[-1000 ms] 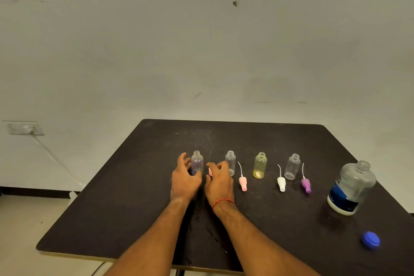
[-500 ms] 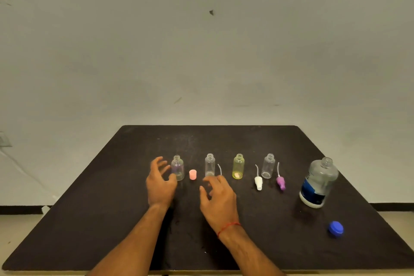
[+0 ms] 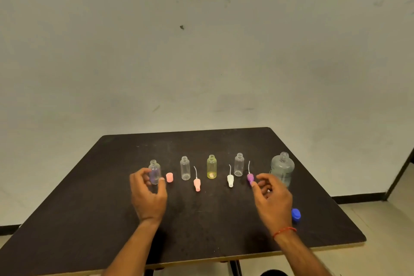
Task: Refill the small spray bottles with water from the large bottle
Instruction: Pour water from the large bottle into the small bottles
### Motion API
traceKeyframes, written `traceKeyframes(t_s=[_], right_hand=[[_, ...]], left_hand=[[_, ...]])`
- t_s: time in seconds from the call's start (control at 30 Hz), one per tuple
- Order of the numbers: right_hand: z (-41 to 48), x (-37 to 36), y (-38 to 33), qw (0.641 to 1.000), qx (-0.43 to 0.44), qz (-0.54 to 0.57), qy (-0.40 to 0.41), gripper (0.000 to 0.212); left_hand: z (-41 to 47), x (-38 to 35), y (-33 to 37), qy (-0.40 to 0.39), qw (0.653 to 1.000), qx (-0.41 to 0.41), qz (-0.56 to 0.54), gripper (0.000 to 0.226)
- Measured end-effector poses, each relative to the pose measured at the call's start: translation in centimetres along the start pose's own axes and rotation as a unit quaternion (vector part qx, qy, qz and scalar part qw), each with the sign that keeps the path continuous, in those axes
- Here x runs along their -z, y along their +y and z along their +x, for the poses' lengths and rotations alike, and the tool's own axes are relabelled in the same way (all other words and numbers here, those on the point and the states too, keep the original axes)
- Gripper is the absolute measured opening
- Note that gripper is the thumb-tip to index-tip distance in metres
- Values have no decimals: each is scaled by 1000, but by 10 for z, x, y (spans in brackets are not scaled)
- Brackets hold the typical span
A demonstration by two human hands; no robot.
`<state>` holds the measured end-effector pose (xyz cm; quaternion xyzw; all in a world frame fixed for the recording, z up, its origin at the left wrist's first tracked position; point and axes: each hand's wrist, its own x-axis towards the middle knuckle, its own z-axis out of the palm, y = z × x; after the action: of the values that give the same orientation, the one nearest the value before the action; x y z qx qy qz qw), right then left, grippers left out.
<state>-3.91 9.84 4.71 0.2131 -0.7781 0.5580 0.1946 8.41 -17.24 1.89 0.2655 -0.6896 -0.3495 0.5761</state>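
Several small open bottles stand in a row on the black table (image 3: 201,226): a purple-tinted one (image 3: 154,169), a clear one (image 3: 185,168), a yellow one (image 3: 211,167) and another clear one (image 3: 239,164). My left hand (image 3: 147,197) curls around the purple-tinted bottle, thumb on its right side and fingers on its left. The large clear bottle (image 3: 282,167) stands uncapped at the right end of the row. My right hand (image 3: 272,199) hovers just in front of it with fingers spread, holding nothing, its index fingertip close to the purple spray head (image 3: 250,177).
A pink cap (image 3: 169,177), a pink spray head (image 3: 197,184) and a white spray head (image 3: 230,180) lie between the bottles. The blue cap (image 3: 296,215) lies beside my right wrist. A white wall rises behind the table; a dark post (image 3: 398,177) stands at right.
My right hand has swept right from the middle of the row to the large bottle. My left hand has closed around the purple-tinted bottle. The camera has tilted up and shifted.
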Motion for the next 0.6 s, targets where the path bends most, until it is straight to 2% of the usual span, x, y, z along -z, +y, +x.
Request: traceKeyframes(t_s=[0.13,0.27,0.4,0.6], right_hand=[[12,20,16,994,-54,5,98,36],[31,33,33,986,-110,-4,128,64],[47,35,50,988,-135,-15,73,86],[55,27,72,994,-101,-20,-23,88]], left_hand=[[-37,-30,36,-69,996,-15,-57,24],[-62,-76,56,-174,982,34,-66,31],[-70,-122,67,-256,964,74,-27,43],[-61,-172,77,-323,938,93,83,67]])
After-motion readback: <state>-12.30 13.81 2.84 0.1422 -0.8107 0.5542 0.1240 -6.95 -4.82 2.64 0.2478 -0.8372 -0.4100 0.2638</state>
